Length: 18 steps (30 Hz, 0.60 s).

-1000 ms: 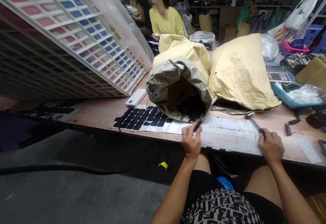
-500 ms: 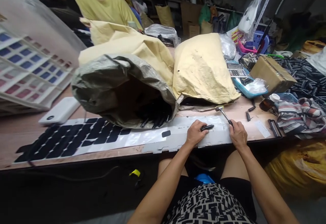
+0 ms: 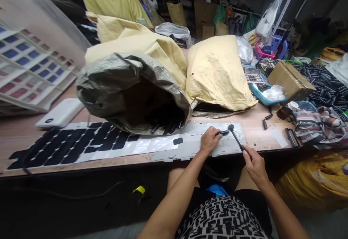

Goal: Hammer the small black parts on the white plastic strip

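My left hand (image 3: 209,140) pinches a small black stick-shaped part (image 3: 223,133) and holds it flat on a long white strip (image 3: 190,146) along the table's front edge. My right hand (image 3: 254,164) grips the handle of a small metal hammer (image 3: 235,137), whose head hangs just above the tip of the black part. To the left the strip carries rows of black pads (image 3: 73,145). An open grey woven sack (image 3: 130,90) with several more black parts inside lies just behind the strip.
Two yellow sacks (image 3: 217,72) lie behind the grey one. A white power bank (image 3: 58,113) and a stack of colour-sample trays (image 3: 29,72) are at the left. A calculator (image 3: 252,75), cardboard box (image 3: 290,76) and striped cloth (image 3: 318,125) crowd the right. A person in yellow (image 3: 114,0) sits opposite.
The view swung right from the sample trays. My left hand laid the black part flat on the strip. My right hand drew back toward me and the hammer head came down beside the part.
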Motion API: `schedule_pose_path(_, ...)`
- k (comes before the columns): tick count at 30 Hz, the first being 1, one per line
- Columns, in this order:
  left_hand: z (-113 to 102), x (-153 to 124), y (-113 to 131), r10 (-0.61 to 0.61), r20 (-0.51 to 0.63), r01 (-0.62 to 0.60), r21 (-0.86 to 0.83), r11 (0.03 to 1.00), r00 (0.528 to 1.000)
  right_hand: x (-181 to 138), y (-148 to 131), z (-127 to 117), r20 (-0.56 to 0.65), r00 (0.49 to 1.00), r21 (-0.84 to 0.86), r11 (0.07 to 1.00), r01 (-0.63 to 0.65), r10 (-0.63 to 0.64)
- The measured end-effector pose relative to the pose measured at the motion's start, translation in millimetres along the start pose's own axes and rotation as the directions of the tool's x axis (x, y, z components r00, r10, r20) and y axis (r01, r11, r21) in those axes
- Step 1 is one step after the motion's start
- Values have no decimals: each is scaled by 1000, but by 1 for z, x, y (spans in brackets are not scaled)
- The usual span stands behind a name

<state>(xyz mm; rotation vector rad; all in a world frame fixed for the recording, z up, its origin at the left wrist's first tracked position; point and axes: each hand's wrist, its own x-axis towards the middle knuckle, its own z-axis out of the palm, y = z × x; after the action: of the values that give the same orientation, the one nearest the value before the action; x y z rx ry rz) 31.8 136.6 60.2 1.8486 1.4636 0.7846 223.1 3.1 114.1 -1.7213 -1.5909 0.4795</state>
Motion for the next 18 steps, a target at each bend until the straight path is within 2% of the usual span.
schedule_pose_path(5,3,1,-3,11,-19,-11,44,999,1000,-4,4,4,-30,999,-48,998,31,-33)
schedule_pose_path(11,6,1,-4,22,-27,-20,51,999,999,-3,13,14,19,999,-61,997,-36,38)
schedule_pose_path(18,6,1,-5,28,-25,-27,45,999,999,-2,-2,18,40,999,-27,1000,-5,6)
